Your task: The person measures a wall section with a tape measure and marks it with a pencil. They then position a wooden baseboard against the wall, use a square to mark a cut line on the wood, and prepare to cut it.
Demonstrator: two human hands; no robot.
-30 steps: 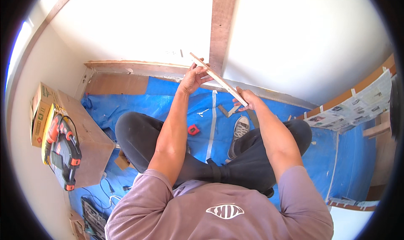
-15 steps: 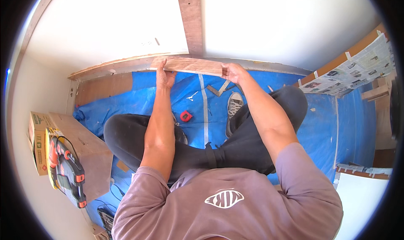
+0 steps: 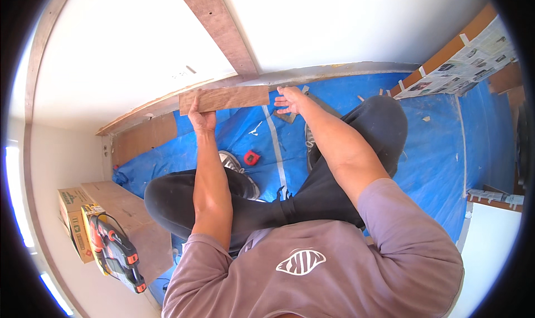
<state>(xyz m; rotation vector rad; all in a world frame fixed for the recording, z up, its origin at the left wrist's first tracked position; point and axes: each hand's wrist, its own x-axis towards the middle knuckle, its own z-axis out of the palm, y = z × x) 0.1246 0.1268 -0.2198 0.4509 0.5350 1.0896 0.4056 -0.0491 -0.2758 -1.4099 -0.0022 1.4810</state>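
A short, flat wooden board [image 3: 237, 98] is held up in front of the wall's base by my left hand [image 3: 200, 117]. The thumb lies over its near face close to the left end, and the other fingers are partly hidden behind it. Just off the board's right end, my right hand [image 3: 291, 100] is open with its fingers spread, touching nothing that I can see. Under the right hand, partly covered by it, a metal square [image 3: 287, 117] lies on the blue sheet. A red tape measure [image 3: 252, 158] rests on the sheet between my feet.
Blue sheeting [image 3: 429, 134] covers the floor. A wooden strip [image 3: 214, 22] runs up the white wall. At left, an orange and black power tool [image 3: 117, 245] sits by cardboard boxes [image 3: 75, 206]. A newspaper-covered panel [image 3: 457, 67] stands at right.
My right hand has let go of the board's right end and opened. The board has shifted left and turned its broad face more toward me, still in my left hand. The view has tilted.
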